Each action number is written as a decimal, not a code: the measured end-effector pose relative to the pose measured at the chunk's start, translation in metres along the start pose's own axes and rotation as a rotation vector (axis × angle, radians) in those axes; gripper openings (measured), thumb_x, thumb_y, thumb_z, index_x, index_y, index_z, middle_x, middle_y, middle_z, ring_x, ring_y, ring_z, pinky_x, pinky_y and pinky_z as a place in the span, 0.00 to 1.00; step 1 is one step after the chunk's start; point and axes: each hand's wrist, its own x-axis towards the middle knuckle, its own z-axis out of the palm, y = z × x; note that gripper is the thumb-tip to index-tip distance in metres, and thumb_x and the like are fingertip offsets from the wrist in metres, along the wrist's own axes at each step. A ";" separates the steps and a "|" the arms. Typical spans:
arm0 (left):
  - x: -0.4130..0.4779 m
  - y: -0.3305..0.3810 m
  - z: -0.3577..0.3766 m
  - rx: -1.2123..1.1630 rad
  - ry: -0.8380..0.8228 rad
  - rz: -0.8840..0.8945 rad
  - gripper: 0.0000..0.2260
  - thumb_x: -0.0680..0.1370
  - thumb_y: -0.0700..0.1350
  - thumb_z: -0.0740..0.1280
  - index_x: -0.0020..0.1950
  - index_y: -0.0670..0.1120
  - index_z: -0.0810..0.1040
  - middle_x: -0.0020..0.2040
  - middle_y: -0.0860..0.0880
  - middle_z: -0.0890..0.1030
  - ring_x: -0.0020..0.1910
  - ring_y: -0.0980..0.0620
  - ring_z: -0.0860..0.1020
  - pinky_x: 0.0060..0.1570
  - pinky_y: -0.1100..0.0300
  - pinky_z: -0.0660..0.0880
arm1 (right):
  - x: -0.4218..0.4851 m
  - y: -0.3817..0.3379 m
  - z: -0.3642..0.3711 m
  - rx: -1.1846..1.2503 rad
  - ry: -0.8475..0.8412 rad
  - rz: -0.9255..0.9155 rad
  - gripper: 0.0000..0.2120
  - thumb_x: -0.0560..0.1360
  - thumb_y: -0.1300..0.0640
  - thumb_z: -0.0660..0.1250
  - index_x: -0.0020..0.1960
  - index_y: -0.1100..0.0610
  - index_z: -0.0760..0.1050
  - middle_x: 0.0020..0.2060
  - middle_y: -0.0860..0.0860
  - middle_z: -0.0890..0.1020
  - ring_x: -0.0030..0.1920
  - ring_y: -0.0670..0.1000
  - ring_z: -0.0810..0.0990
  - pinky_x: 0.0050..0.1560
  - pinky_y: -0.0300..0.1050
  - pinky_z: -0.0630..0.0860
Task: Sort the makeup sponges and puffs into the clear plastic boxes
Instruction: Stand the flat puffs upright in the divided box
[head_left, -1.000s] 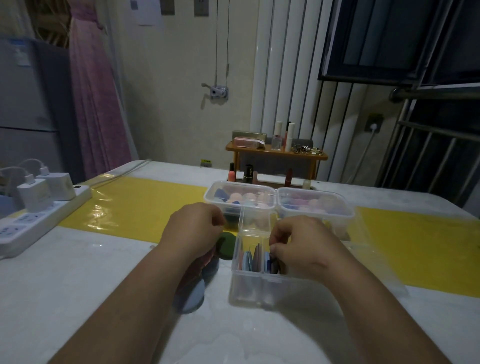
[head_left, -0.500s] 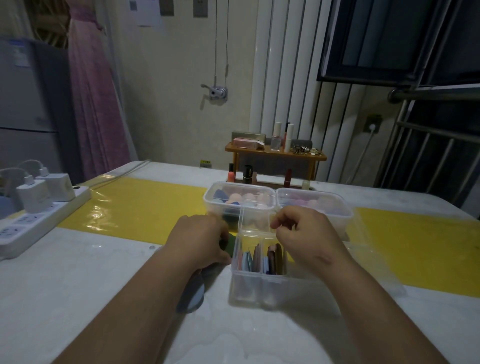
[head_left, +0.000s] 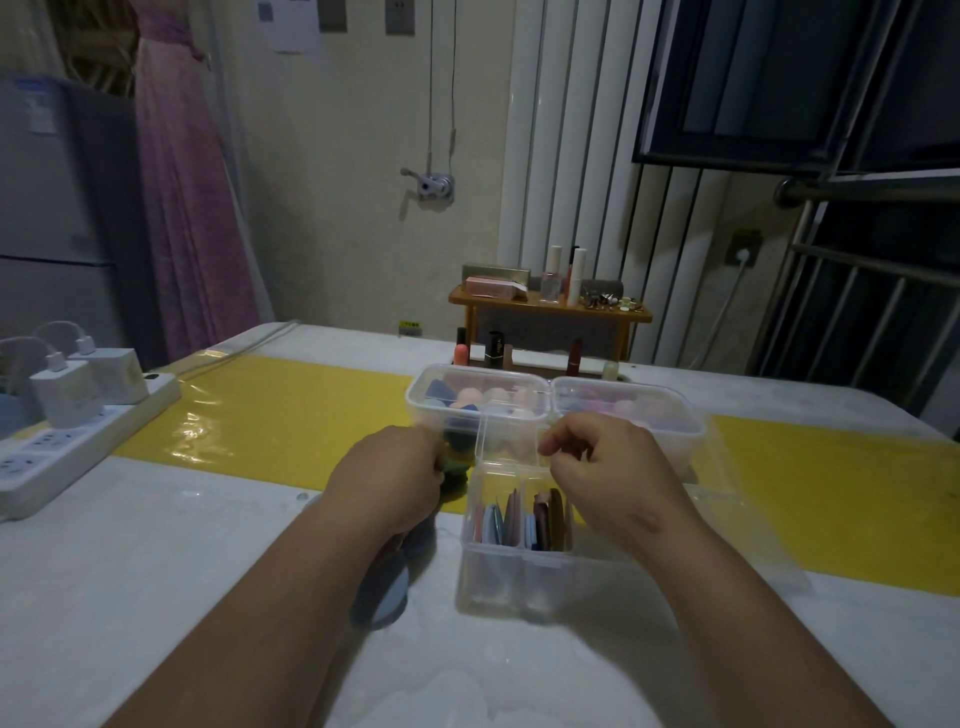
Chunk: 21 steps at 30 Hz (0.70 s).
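White table with a yellow runner across it, dim room, wide-angle head view. Using the front clear box as reference: it sits near the table's centre, half on the runner, lid off its top. Flat puffs stand on edge inside it, packed side by side: pink, blue, brown, dark. Just behind it, touching or nearly so, are two more clear boxes side by side. The back-left box holds blue and peach sponges; the back-right box holds pinkish ones, blurred through the wall. Right hand hovers over the front box's back rim, fingers curled in, thumb near forefinger, nothing visible between them. Left hand is just left of the front box, knuckles toward camera, fingertips hidden. It's up against a dark green puff lying between the front box and the back-left box; I can't tell whether it actually grips it. A round blue puff lies flat on the table left of the front box, partly under the left forearm. Far left of the box: power strip with two white chargers plugged in. Well behind it: small wooden shelf with bottles on it.
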 end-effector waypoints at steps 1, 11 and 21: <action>0.000 0.001 -0.001 -0.028 -0.002 -0.013 0.06 0.79 0.46 0.63 0.54 0.50 0.78 0.47 0.47 0.79 0.44 0.48 0.77 0.39 0.56 0.72 | 0.000 0.000 0.000 0.001 -0.002 -0.001 0.10 0.77 0.60 0.64 0.48 0.47 0.79 0.42 0.45 0.80 0.39 0.42 0.78 0.40 0.39 0.78; -0.007 0.006 -0.016 -0.015 0.256 -0.078 0.10 0.81 0.52 0.60 0.56 0.54 0.80 0.49 0.50 0.82 0.48 0.49 0.75 0.47 0.56 0.64 | 0.000 0.000 0.000 0.036 0.004 0.000 0.09 0.78 0.61 0.64 0.50 0.48 0.79 0.43 0.45 0.80 0.40 0.41 0.78 0.38 0.33 0.72; -0.009 0.008 -0.021 -0.287 0.406 -0.159 0.09 0.82 0.49 0.61 0.55 0.51 0.80 0.44 0.52 0.79 0.42 0.52 0.73 0.37 0.59 0.64 | 0.001 0.001 0.000 0.085 -0.003 -0.020 0.10 0.77 0.61 0.64 0.48 0.47 0.78 0.44 0.45 0.79 0.44 0.43 0.77 0.42 0.35 0.74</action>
